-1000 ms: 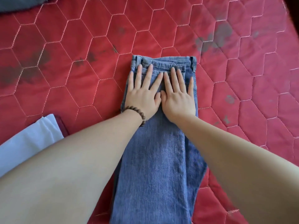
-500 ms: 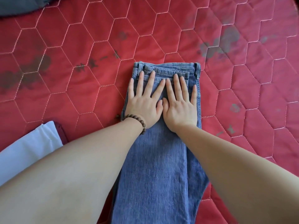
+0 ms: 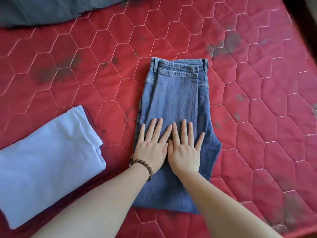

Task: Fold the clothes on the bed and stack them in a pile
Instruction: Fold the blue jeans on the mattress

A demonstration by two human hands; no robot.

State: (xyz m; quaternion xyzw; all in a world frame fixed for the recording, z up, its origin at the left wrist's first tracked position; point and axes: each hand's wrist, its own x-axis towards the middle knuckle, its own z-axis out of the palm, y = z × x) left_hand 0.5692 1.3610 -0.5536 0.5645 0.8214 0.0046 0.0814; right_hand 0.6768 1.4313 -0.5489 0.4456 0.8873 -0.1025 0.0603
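Both hands, left hand (image 3: 151, 148) and right hand (image 3: 184, 150), press flat with fingers spread on the jeans (image 3: 175, 93), smoothing. Next, I think: fold again, then stack.

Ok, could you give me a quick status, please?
Both hands, left and right, flat on folded jeans. White folded garment lies left. Nothing in the way.

Probably a bedroom at home — red quilted mattress (image 3: 103, 86), folded clothes (image 3: 42, 160)
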